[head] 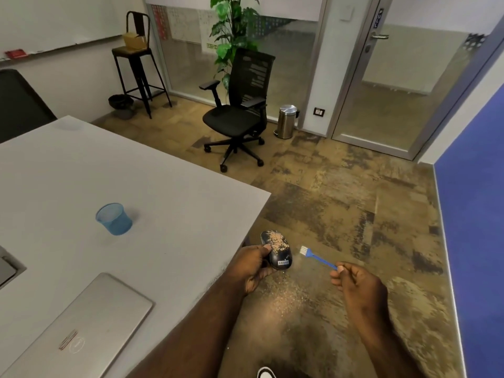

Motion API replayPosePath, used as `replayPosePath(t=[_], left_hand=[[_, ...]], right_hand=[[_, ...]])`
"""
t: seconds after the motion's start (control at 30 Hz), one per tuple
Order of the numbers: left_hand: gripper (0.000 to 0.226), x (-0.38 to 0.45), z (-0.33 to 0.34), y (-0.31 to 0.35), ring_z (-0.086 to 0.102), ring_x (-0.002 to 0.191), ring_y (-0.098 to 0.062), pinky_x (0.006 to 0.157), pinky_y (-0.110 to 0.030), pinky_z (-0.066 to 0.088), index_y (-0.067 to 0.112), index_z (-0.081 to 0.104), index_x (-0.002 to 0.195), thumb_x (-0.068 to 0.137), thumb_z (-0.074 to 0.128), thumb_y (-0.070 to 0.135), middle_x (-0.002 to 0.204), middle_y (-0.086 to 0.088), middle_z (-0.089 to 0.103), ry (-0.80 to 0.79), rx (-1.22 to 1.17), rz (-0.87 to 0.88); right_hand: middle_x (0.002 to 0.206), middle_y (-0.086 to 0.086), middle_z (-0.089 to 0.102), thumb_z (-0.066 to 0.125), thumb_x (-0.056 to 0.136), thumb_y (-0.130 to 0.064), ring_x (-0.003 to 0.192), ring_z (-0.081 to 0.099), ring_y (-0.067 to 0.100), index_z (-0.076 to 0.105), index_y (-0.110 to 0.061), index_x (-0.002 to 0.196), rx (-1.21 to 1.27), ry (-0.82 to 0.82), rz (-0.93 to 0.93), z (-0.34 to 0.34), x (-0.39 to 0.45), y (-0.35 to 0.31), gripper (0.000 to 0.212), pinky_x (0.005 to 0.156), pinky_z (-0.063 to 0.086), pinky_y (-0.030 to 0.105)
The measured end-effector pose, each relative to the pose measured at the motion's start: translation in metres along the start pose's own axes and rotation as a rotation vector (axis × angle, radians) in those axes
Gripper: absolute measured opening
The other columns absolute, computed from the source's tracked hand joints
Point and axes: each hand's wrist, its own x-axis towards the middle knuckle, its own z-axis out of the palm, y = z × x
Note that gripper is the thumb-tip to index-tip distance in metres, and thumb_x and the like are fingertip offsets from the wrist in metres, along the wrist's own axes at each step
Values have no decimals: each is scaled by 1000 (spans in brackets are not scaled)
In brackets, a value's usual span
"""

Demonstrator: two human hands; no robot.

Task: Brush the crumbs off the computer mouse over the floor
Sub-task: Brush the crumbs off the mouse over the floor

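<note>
A dark computer mouse (278, 251) with pale crumbs spread over its top is held just past the table's edge, above the floor. My left hand (255, 266) grips it from the left side, thumb on top. My right hand (357, 285) pinches the end of a small blue brush (317, 258) whose white bristles point toward the mouse, a short gap to its right, not touching. A patch of fallen crumbs (286, 298) lies on the brown floor below the mouse.
The grey table (163, 186) carries a blue plastic cup (114, 219) and a closed silver laptop (81, 331). A black office chair (240, 110), a steel bin (286, 121) and a tall stool (136, 61) stand farther off. A blue wall (474, 214) runs along the right.
</note>
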Motion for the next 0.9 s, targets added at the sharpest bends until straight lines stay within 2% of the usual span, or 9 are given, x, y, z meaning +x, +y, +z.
replayPosePath(t=[0.1, 0.23, 0.3, 0.37, 0.43, 0.53, 0.63, 0.77, 0.9], left_hand=[[18, 5, 10, 2, 66, 83, -25, 61, -35, 60, -1, 60, 91, 99, 46, 5, 94, -17, 66, 5, -7, 7], [20, 12, 20, 5, 66, 82, -24, 62, -34, 61, -1, 61, 91, 99, 44, 5, 92, -17, 66, 8, -20, 14], [22, 14, 24, 5, 66, 82, -25, 61, -34, 61, -3, 63, 90, 99, 44, 4, 91, -18, 67, -4, -44, 11], [22, 17, 26, 5, 67, 83, -27, 61, -36, 62, -3, 64, 89, 99, 45, 4, 91, -20, 68, -26, -69, 7], [20, 20, 26, 4, 68, 84, -27, 61, -37, 62, -4, 64, 91, 98, 46, 2, 90, -21, 70, -58, -107, -5], [20, 26, 28, 3, 71, 80, -26, 66, -38, 62, -5, 63, 96, 98, 45, 1, 80, -17, 76, -125, -179, -38], [24, 31, 31, 1, 75, 78, -24, 69, -38, 62, -7, 62, 102, 99, 41, 2, 87, -19, 76, -190, -214, -64], [27, 39, 36, -4, 73, 89, -28, 82, -43, 59, -6, 59, 112, 99, 39, 7, 101, -23, 73, -248, -239, -119], [31, 45, 41, -10, 62, 104, -33, 103, -49, 42, -5, 57, 116, 99, 38, 13, 115, -25, 65, -280, -246, -163]], right_hand=[[67, -10, 74, 58, 93, -16, 66, 71, 3, 71, -26, 87, 35, 15, -7, -11, 18, 2, 18, 67, 56, 26], [76, -9, 76, 59, 92, -13, 68, 73, 7, 71, -23, 95, 139, -134, -48, -14, 28, -5, 16, 61, 57, 18], [73, -6, 76, 59, 92, -12, 68, 73, 8, 72, -19, 95, 97, -172, -46, -10, 30, -6, 15, 63, 58, 22], [69, -2, 76, 59, 92, -11, 67, 73, 10, 72, -17, 94, 82, -140, -21, -9, 35, -5, 14, 68, 59, 32], [71, -2, 75, 59, 93, -12, 68, 72, 8, 71, -16, 97, 95, -90, -7, -14, 41, -4, 14, 70, 60, 34], [73, -4, 76, 59, 92, -14, 68, 73, 8, 70, -22, 96, 153, -90, -32, -21, 46, -6, 14, 66, 59, 27], [75, -8, 76, 61, 91, -14, 68, 73, 8, 70, -27, 92, 149, -172, -70, -24, 45, -9, 16, 61, 58, 19], [74, -9, 76, 60, 92, -12, 67, 73, 8, 71, -22, 95, 145, -133, -34, -29, 48, -3, 16, 59, 56, 15], [74, -11, 76, 60, 92, -12, 66, 73, 6, 70, -23, 94, 139, -113, -9, -35, 52, 4, 15, 59, 56, 14]])
